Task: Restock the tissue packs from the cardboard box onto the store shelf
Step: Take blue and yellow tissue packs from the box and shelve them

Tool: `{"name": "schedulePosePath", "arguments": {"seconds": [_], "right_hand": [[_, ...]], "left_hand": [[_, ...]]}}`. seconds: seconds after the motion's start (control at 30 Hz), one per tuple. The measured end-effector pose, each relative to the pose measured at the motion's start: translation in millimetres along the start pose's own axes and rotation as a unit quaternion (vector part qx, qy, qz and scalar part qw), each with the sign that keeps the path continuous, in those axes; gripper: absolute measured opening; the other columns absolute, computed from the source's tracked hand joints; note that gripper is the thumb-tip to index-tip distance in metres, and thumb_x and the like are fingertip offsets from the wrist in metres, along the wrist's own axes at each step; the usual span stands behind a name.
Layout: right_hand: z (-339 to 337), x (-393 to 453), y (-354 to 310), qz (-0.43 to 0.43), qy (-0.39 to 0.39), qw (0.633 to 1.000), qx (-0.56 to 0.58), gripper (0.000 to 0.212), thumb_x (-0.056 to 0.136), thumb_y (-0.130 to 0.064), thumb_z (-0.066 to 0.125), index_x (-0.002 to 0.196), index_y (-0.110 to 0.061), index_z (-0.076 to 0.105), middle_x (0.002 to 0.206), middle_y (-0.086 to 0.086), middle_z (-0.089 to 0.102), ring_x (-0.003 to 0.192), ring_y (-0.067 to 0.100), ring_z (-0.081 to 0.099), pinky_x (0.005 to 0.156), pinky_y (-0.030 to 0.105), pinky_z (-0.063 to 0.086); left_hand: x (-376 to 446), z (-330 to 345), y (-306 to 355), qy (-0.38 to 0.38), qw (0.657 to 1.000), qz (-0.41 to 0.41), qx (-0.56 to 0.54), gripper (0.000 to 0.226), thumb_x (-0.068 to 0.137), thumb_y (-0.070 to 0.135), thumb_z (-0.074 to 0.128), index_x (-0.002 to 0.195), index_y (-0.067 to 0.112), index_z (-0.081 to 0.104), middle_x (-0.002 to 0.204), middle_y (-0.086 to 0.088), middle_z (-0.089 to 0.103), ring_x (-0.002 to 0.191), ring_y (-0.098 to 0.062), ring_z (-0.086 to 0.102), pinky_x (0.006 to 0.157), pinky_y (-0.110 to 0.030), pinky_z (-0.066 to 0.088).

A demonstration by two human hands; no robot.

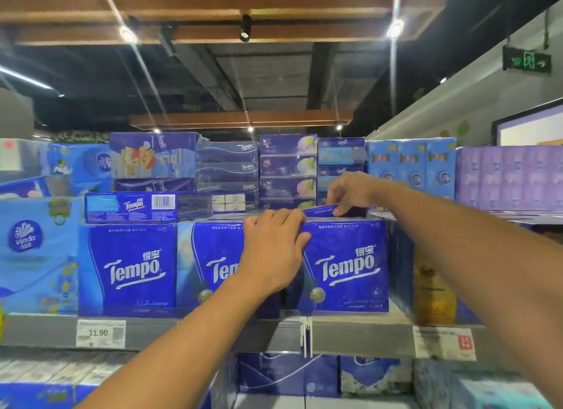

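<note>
Three dark blue Tempo tissue packs stand in a row on the grey shelf [213,332]: left pack [128,265], middle pack [213,265], right pack [344,265]. My left hand [274,250] lies flat over the seam between the middle and right packs, fingers curled on the top edge. My right hand [350,192] pinches a thin blue Tempo pack [323,211] lying tilted on top of the right pack. The cardboard box is out of sight.
A flat Tempo pack [146,207] lies on the left pack. Behind stand stacked tissue boxes [286,168]. Light blue Vinda packs [36,253] fill the left, purple packs [511,177] the right. Price tag [100,332] on the shelf edge; more packs [286,375] below.
</note>
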State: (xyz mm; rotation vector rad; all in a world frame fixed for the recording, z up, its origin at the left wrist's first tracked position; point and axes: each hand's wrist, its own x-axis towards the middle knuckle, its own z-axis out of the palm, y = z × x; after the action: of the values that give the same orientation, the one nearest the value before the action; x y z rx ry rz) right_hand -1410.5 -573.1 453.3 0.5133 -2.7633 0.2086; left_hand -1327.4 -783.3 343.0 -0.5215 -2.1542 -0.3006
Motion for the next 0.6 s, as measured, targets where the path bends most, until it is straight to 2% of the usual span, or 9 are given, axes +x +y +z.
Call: {"name": "schedulePosePath", "arguments": {"seconds": [0.1,0.23,0.33,0.43,0.5,0.6], "right_hand": [[1,-4,1,-0.002,-0.012,1.0,0.027,0.015,0.088,-0.015,0.073,0.101,-0.017,0.066,0.097,-0.009,0.065,0.088,0.009,0.059,0.067,0.022,0.044],[3,-10,3,0.051,-0.038,0.994,0.085,0.006,0.094,-0.024,0.065,0.097,-0.02,0.069,0.098,0.0,0.068,0.094,0.018,0.064,0.075,0.036,0.056],[2,-14,-3,0.075,-0.052,0.992,0.083,0.025,0.1,-0.037,0.053,0.101,-0.017,0.068,0.097,-0.002,0.065,0.095,0.016,0.058,0.078,0.033,0.047],[-1,-19,-9,0.11,-0.071,0.985,0.114,0.039,0.096,-0.052,0.053,0.111,-0.018,0.066,0.113,-0.001,0.065,0.108,0.019,0.059,0.092,0.043,0.051],[-1,-24,-12,0.104,-0.065,0.986,0.109,0.042,0.093,-0.054,0.055,0.112,-0.018,0.065,0.116,0.002,0.066,0.109,0.021,0.061,0.097,0.047,0.05],[3,-32,-18,0.079,-0.056,0.992,0.075,0.045,0.094,-0.054,0.053,0.114,-0.015,0.062,0.113,0.003,0.067,0.104,0.02,0.064,0.095,0.039,0.051]], "left_hand": [[-1,1,-1,0.0,1.0,0.005,-0.001,0.031,0.102,0.044,0.041,0.128,0.029,0.047,0.131,0.011,0.055,0.119,-0.011,0.045,0.096,-0.032,0.02],[-2,1,-3,0.004,1.0,0.013,0.001,0.033,0.101,0.044,0.041,0.13,0.029,0.048,0.13,0.01,0.056,0.119,-0.013,0.046,0.096,-0.033,0.019],[-2,1,-3,0.012,1.0,0.018,-0.003,0.033,0.102,0.043,0.042,0.13,0.029,0.048,0.129,0.01,0.056,0.119,-0.014,0.046,0.098,-0.034,0.021],[-3,2,-3,0.019,0.999,0.025,-0.005,0.034,0.102,0.043,0.041,0.132,0.029,0.047,0.127,0.01,0.057,0.117,-0.013,0.046,0.098,-0.034,0.021],[-3,2,-4,0.02,0.999,0.026,-0.014,0.033,0.102,0.042,0.042,0.131,0.029,0.048,0.128,0.01,0.056,0.117,-0.012,0.046,0.097,-0.032,0.02],[-4,2,-4,0.021,0.999,0.02,-0.037,0.029,0.101,0.04,0.044,0.127,0.027,0.049,0.127,0.009,0.057,0.118,-0.012,0.046,0.1,-0.031,0.021]]}}
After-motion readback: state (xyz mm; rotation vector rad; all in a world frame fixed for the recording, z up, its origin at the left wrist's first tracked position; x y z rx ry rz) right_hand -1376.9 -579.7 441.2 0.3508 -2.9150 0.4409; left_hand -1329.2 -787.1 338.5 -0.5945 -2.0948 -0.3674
